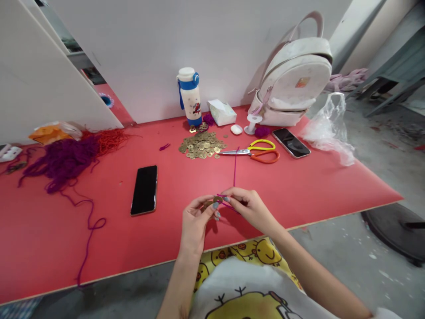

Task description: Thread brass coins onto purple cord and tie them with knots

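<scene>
- The left hand (195,217) is above the red flat-topped table (186,177), just in from its front edge, pinching a few round brass-coloured coins (217,200) between thumb and fingers.
- The right hand (247,204), just beside it, has thumb and fingertips closed on a thin magenta-purple cord (235,170) at those coins; fingers hide how the cord passes through or around them.
- One length of that cord runs from the hands toward the table's far edge, crossing the steel blades of the scissors with yellow and orange handles (264,151).
- The scissor tips point at a loose heap of holed brass-coloured coins (202,145), lying nearer the far edge than the front one.
- Behind the heap, by the far edge, a white-and-blue bottle (190,97) stands upright, with a pale soft tissue pack (222,112) beside it.
- Farther along that edge, a white spool (253,124) stands before a pale pink backpack (297,82).
- Toward the right corner, a black-screened phone (291,142) lies near a crumpled clear plastic bag (332,130).
- Left of the hands lies another dark-screened phone (144,190); toward the left end, a tangled purple yarn heap (66,159) trails one strand over the front edge.
</scene>
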`<move>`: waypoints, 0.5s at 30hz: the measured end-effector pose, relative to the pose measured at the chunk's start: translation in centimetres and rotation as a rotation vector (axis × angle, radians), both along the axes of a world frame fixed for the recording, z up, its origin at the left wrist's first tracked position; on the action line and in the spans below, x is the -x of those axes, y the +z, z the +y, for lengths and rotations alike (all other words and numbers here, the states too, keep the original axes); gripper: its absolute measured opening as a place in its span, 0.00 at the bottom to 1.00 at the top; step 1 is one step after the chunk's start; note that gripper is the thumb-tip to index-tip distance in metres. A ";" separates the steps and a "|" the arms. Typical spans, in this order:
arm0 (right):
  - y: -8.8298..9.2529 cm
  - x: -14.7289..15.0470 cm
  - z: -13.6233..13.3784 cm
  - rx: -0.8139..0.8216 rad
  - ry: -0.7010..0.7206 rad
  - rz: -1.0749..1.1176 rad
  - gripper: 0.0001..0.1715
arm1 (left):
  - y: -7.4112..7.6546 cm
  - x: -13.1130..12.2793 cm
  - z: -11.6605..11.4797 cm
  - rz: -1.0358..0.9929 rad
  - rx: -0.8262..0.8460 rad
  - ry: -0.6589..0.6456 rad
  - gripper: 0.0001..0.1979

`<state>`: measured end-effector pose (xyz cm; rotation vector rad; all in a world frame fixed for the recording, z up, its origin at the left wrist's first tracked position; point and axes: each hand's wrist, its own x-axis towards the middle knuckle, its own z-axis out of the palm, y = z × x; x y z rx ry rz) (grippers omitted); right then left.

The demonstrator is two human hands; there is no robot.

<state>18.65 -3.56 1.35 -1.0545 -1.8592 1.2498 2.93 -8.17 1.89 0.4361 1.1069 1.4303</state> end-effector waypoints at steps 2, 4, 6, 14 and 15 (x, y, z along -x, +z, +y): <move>0.0 0.0 0.0 -0.001 0.002 0.004 0.16 | 0.1 0.0 0.0 0.013 -0.008 0.000 0.16; 0.0 0.1 0.0 -0.010 -0.001 0.005 0.16 | 0.2 0.0 -0.1 0.021 -0.015 -0.003 0.18; 0.0 0.1 0.1 -0.015 0.001 -0.009 0.16 | 0.2 0.0 -0.1 0.025 -0.021 -0.003 0.18; -0.1 0.2 -0.1 -0.012 0.025 -0.022 0.16 | 0.2 0.0 -0.1 -0.013 -0.031 -0.007 0.20; -0.1 0.2 -0.1 -0.012 0.024 -0.017 0.16 | 0.2 0.1 -0.1 -0.023 -0.030 -0.011 0.20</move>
